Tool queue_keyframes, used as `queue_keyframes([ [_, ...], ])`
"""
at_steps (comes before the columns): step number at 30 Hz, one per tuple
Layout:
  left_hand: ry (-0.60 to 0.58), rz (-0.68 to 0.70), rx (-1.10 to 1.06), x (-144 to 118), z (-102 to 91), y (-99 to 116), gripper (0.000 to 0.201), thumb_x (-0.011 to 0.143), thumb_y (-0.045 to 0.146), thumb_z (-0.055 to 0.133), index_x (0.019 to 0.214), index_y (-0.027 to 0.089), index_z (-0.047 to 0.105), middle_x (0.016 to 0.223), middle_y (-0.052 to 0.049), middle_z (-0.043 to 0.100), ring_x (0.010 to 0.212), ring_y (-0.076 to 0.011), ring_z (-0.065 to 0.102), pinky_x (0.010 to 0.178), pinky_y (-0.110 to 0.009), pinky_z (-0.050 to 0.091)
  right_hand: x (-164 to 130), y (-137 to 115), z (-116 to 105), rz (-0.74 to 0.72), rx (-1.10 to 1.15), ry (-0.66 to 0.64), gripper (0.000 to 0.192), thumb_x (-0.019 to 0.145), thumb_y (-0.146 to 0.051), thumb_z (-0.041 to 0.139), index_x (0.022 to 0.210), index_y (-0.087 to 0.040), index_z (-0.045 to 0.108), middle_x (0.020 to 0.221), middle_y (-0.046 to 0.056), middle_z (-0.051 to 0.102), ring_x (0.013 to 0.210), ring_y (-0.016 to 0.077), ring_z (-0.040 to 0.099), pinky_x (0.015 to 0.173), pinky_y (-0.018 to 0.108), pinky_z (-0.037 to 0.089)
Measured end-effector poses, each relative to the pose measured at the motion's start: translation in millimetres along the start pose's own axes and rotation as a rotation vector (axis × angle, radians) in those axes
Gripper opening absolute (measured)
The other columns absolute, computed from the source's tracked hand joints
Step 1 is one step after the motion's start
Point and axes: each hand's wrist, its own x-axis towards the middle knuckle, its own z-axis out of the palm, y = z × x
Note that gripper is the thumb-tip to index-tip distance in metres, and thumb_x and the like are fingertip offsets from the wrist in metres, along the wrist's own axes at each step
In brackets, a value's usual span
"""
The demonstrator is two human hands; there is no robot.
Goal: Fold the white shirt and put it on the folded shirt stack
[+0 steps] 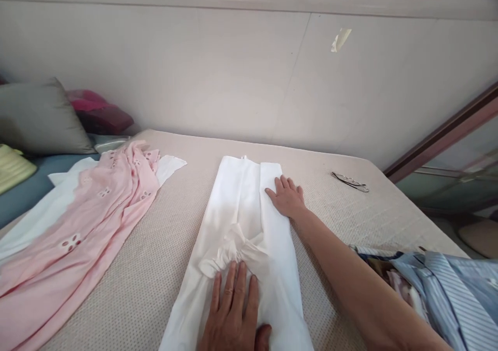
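Observation:
A white garment (249,195) lies in a long strip on the bed, its right side folded over in a narrow band. A gathered, ruffled part of it bunches up near the middle. My left hand (234,312) rests palm down just below those gathers, fingers stretched out and slightly apart. Further up, my right hand (287,196) lies flat over the garment's right edge near its far end, with its fingers spread. Neither hand grips the cloth. The garment's near end runs out of view at the bottom.
Pink eyelet cloth (116,195) lies over white cloth at left. Glasses (350,181) rest on the bed (327,226) at right, near a stack of folded clothes (447,294). A grey cushion (42,117) sits at far left; a wall (233,76) stands behind.

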Motion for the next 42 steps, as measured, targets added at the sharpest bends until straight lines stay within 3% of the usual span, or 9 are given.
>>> queue_keyframes([
  [7, -0.145, 0.15, 0.154, 1, -9.8, -9, 0.061, 0.087, 0.049, 0.062, 0.136, 0.013, 0.062, 0.144, -0.022, 0.057, 0.142, -0.0419, 0.042, 0.124, -0.058, 0.016, 37, 1, 5, -0.118, 0.028, -0.02, 0.083, 0.101, -0.069, 0.014, 0.162, -0.013, 0.02, 0.17, 0.012, 0.01, 0.156, 0.0261, 0.004, 0.125, 0.054, 0.008],
  [13, -0.109, 0.043, 0.08, 4, -10.0, -2, 0.061, 0.086, 0.05, 0.063, 0.134, 0.011, 0.063, 0.146, -0.022, 0.056, 0.141, -0.0419, 0.043, 0.122, -0.058, 0.021, 67, -8, -7, 0.027, 0.026, -0.146, 0.08, 0.103, -0.065, 0.015, 0.163, -0.012, 0.019, 0.169, 0.016, 0.01, 0.156, 0.0307, 0.007, 0.122, 0.063, 0.011],
  [18, -0.119, 0.046, 0.071, 8, -15.6, 1, 0.059, 0.086, 0.04, 0.062, 0.136, 0.009, 0.061, 0.146, -0.023, 0.054, 0.143, -0.0425, 0.041, 0.12, -0.059, 0.022, 8, -32, 7, -0.169, 0.021, -0.018, 0.081, 0.103, -0.066, 0.013, 0.163, -0.012, 0.019, 0.17, 0.013, 0.011, 0.156, 0.0263, 0.005, 0.125, 0.054, 0.008],
  [21, -0.2, -0.011, 0.046, 8, -24.0, 5, 0.062, 0.089, 0.042, 0.059, 0.142, 0.009, 0.055, 0.153, -0.023, 0.047, 0.146, -0.0421, 0.036, 0.118, -0.06, 0.026, -16, -43, 10, -0.182, 0.064, -0.052, 0.081, 0.102, -0.067, 0.018, 0.163, -0.014, 0.016, 0.17, 0.012, 0.009, 0.157, 0.0272, 0.005, 0.125, 0.053, 0.008],
  [26, -0.374, -0.099, -0.028, 10, -38.6, 14, 0.062, 0.096, 0.044, 0.054, 0.149, 0.012, 0.048, 0.161, -0.021, 0.037, 0.149, -0.0404, 0.03, 0.117, -0.063, 0.029, -54, -43, -35, -0.172, 0.187, -0.219, 0.064, 0.106, -0.052, 0.023, 0.162, -0.021, 0.024, 0.167, 0.01, 0.025, 0.155, 0.0258, 0.019, 0.124, 0.05, 0.021],
  [31, -0.49, -0.198, -0.158, 39, -70.9, -9, 0.031, 0.101, 0.028, 0.047, 0.123, 0.015, 0.064, 0.14, -0.016, 0.058, 0.134, -0.0316, 0.05, 0.11, -0.05, 0.041, -203, -15, -81, -0.334, 0.318, -0.255, 0.067, 0.102, -0.06, 0.03, 0.161, -0.03, 0.028, 0.165, 0.002, 0.031, 0.153, 0.0228, 0.024, 0.125, 0.045, 0.026],
  [35, -0.573, -0.517, 0.065, 65, -102.0, -56, 0.03, 0.103, 0.024, 0.035, 0.102, 0.017, 0.064, 0.104, -0.013, 0.067, 0.096, -0.0264, 0.066, 0.079, -0.038, 0.052, -294, -1, -89, -0.268, 0.354, -0.307, 0.056, 0.1, -0.058, 0.038, 0.152, -0.036, 0.042, 0.158, 0.004, 0.043, 0.145, 0.0261, 0.04, 0.117, 0.046, 0.038],
  [38, -0.718, -0.675, 0.192, 68, -107.8, -78, 0.032, 0.102, 0.033, 0.037, 0.103, 0.016, 0.065, 0.103, -0.014, 0.068, 0.09, -0.0298, 0.069, 0.074, -0.04, 0.051, -308, -3, -80, -0.122, 0.224, -0.323, 0.036, 0.099, -0.05, 0.042, 0.125, -0.031, 0.059, 0.126, 0.013, 0.066, 0.112, 0.0326, 0.066, 0.089, 0.048, 0.052],
  [42, -0.871, -0.705, 0.182, 60, -99.9, -81, 0.038, 0.1, 0.042, 0.042, 0.103, 0.014, 0.067, 0.105, -0.019, 0.071, 0.097, -0.0354, 0.07, 0.079, -0.044, 0.052, -300, -6, -61, 0.036, 0.207, -0.35, 0.027, 0.098, -0.051, 0.048, 0.094, -0.026, 0.055, 0.089, 0.011, 0.071, 0.085, 0.0313, 0.07, 0.07, 0.04, 0.047],
])
